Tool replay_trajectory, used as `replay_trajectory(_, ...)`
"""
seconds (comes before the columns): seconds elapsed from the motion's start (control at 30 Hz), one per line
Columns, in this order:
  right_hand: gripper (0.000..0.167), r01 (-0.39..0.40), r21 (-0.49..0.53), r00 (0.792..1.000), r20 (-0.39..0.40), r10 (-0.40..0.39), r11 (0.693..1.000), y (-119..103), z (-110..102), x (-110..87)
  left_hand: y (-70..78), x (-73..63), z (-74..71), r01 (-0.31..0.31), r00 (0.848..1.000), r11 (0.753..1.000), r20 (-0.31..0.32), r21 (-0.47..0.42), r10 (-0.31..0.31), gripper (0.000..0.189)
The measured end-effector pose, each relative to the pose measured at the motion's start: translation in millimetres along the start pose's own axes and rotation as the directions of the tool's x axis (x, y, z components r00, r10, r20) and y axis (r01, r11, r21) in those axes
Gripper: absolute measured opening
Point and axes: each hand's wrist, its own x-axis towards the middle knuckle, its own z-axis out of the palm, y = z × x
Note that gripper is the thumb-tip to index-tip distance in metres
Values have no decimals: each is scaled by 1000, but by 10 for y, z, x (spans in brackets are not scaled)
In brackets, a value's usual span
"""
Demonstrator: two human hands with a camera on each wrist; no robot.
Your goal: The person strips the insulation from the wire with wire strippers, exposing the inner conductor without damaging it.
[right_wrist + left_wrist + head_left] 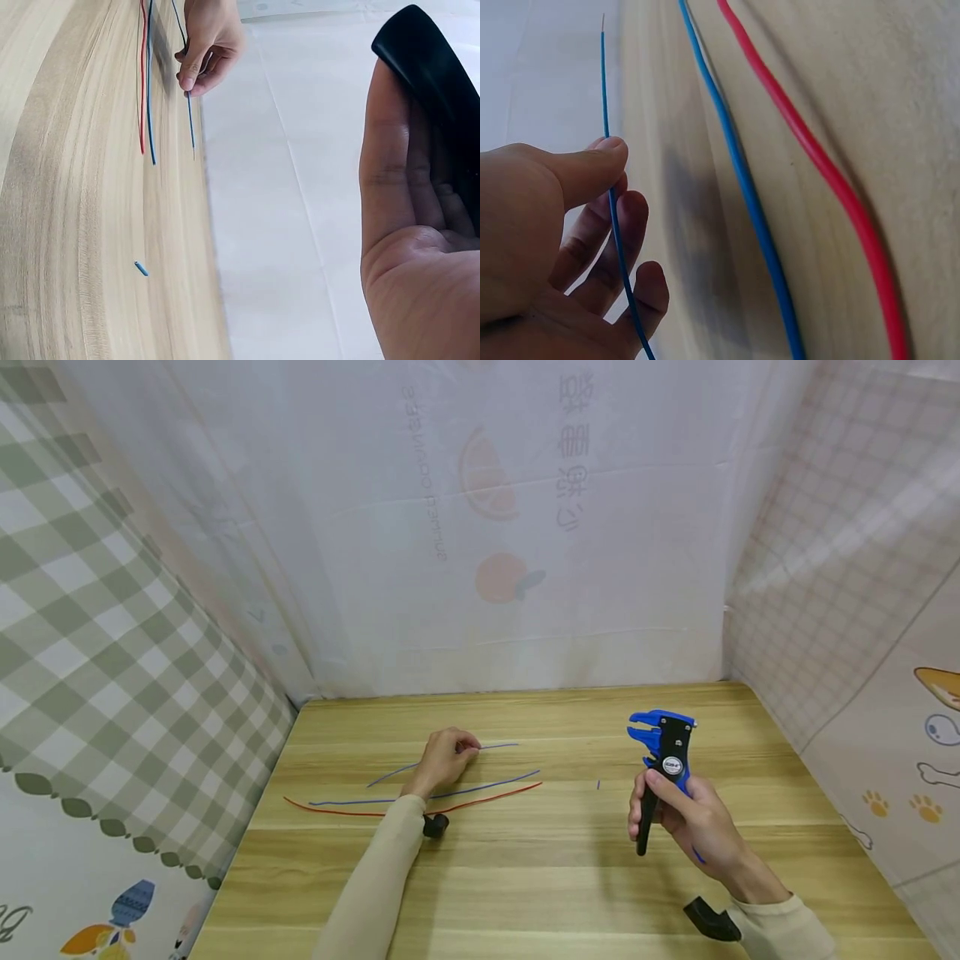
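Left grip (442,758) first: a thin blue wire (605,82) is pinched there between thumb and fingers, up around ten o'clock on the table (525,877) in the head view. From that pinch one end is pointed to three o'clock, and at its tip a sliver of bare conductor (603,22) is exposed.

Across to two o'clock, and an automatic wire stripper (678,739) is held by the right grip (697,822), its handles wrapped by the fingers, its blue jaws turned to nine o'clock. The jaws are parted, with nothing seen between them. At about nine o'clock from the tool, a short blue offcut (597,785) is left lying on the wood.

So wire stripping is judged to be the work in hand, and this end looks done. The far end is stretched toward eight o'clock; whether it is bared cannot be told. Just to six o'clock of the left grip, a second blue wire (746,180) and a red wire (810,142) are laid side by side.

Next, it seems, the held wire must either be set down or be turned about; for any further strip, an insulated end would have to be fed straight between those jaws before the handles are squeezed.
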Motion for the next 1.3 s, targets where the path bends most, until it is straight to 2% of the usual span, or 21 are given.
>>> replay_trajectory(0.23,42,-23,7,1000,-3,23,1000,14,20,9,84,-25,14,28,999,1000,16,7,-28,6)
replay_trajectory(0.37,41,-32,-1,999,-15,32,999,11,28,12,177,-59,7,30,999,1000,-16,7,-30,8)
replay_trajectory(0.5,40,-38,-8,999,-19,38,999,3,37,17,284,-106,-24,38,998,999,-50,-30,-40,9)
replay_trajectory(0.67,40,-44,-13,999,-18,43,999,0,52,26,444,-172,-128,8,997,997,-80,-77,-14,7)
replay_trajectory(0.73,40,-48,-9,999,-21,48,999,-2,59,30,433,-175,-125,-15,995,997,-97,-76,7,7)
replay_trajectory(0.83,40,-49,-9,999,-23,48,999,-2,75,44,418,-169,-113,12,995,996,-99,-90,-21,7)
replay_trajectory(0.93,40,-41,-10,999,-17,41,999,1,90,58,360,-136,-57,72,993,994,-89,-86,-80,7)
replay_trajectory(1.07,40,-39,-11,999,-15,39,999,-3,105,68,286,-102,11,100,991,994,-84,-53,-104,8)
replay_trajectory(1.3,41,-44,-7,999,-19,44,999,-8,110,71,167,-78,44,101,995,995,-19,-20,-101,12)
